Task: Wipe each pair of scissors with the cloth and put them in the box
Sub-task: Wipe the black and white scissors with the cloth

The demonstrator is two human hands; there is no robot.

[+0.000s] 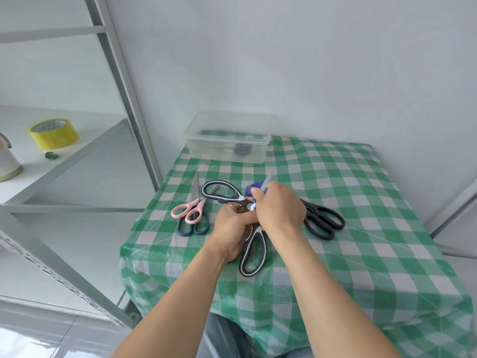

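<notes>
cloth (pixel 249 189): mostly under right hand (pixel 280 208) | box (pixel 204 151) contents: unclear

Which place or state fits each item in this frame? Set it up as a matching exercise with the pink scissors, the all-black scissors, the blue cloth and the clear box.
Items:
1. pink scissors
2. all-black scissors
3. blue cloth
4. clear box

Places or states:
A. at the far edge of the table
B. gripped by the right hand around a blade of the black-and-white scissors
C. flat on the table, just right of the right hand
D. lying across the dark teal scissors

Pairs: 1-D, 2-C, 3-B, 4-A
</notes>
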